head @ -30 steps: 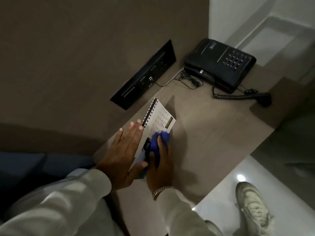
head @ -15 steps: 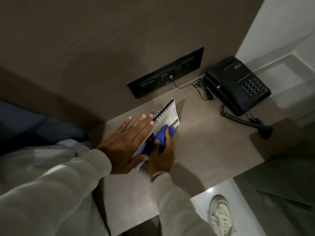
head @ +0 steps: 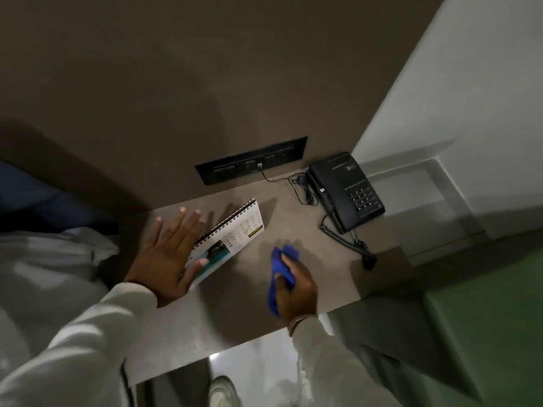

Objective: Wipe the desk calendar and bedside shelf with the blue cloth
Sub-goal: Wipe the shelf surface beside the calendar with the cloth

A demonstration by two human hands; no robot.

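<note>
Moving on to the shelf, by the look of it, with the desk calendar lying flat on the bedside shelf near the wall side, spiral edge toward the black switch panel. Pinning the calendar's near corner with the left hand, spread wide open, palm down, thumb resting on the printed page, fingers reaching past the binding onto bare shelf; gripping nothing, only pressing. Clutching the blue cloth in the right hand, fingers curled closed around the bunched fabric, a tail hanging below the palm, the wad down on or just over the shelf between calendar and telephone.

Doing this well probably meaning: flattening the cloth so more of it meets the wood, sweeping in long overlapping passes toward the front edge, keeping clear of the coiled telephone cord and the thin cable at the back, and lifting the calendar aside so the patch beneath gets wiped too.

Differing from half a second ago: cloth and right hand now off the calendar page and well out to its right on open shelf, rather than rubbing the page beside the left hand; left hand now lying more to the calendar's left, uncovering most of the page.
</note>
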